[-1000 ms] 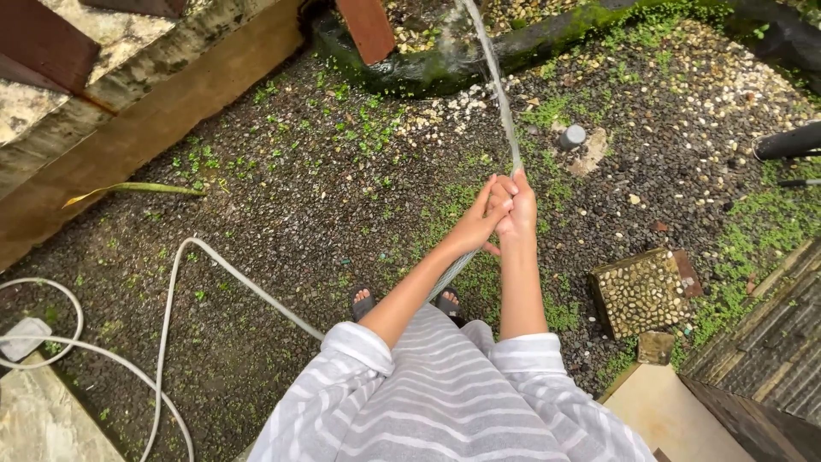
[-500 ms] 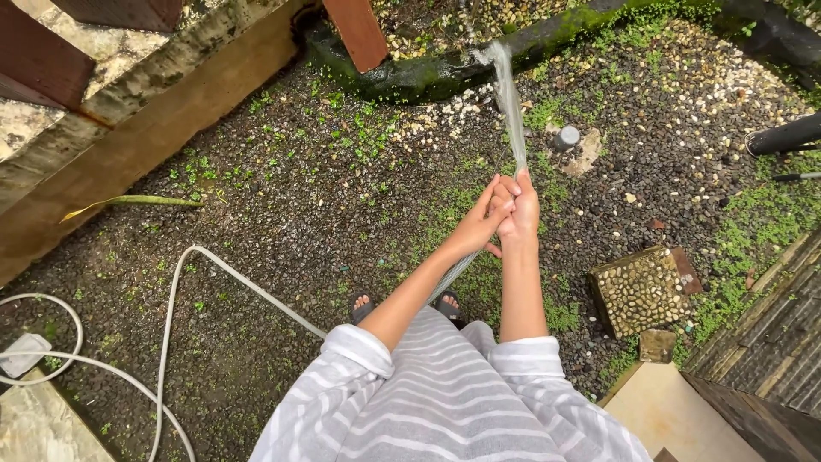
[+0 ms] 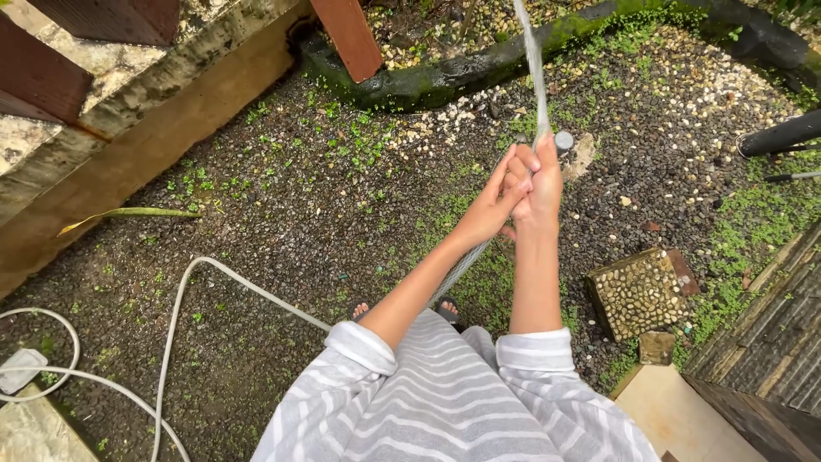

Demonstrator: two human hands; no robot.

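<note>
Both hands clench the end of the hose [image 3: 466,265] together out in front of the body: the right hand [image 3: 540,184] wraps it from the far side, the left hand [image 3: 494,201] presses against it from the near side, fingers overlapping, so each grip is closed on the hose. Nearest the camera, grey-and-white striped sleeves [image 3: 445,402] fill the lower middle, and two toes in sandals [image 3: 402,310] show just beyond them on the gravel ground [image 3: 256,231]. From under the forearms the hose runs left across the gravel in a pale curve [image 3: 180,299] and loops toward the lower left corner beside a small white object [image 3: 19,370].

Just right of the feet, a square pebble-faced block [image 3: 637,291] sits on the gravel, and a pale slab [image 3: 676,419] edges the lower right corner beside dark wooden slats [image 3: 770,342]. Left of the hose the gravel lies open up to a long tan concrete edge [image 3: 145,162] that runs diagonally, with a yellowed leaf [image 3: 128,214] lying near it.

From the hands a stream of water [image 3: 534,68] shoots upward and away. Beyond it, a mossy dark curb [image 3: 479,73] bounds the gravel, a reddish-brown post [image 3: 351,34] stands at its left end, and a dark pipe [image 3: 782,133] enters from the right edge.
</note>
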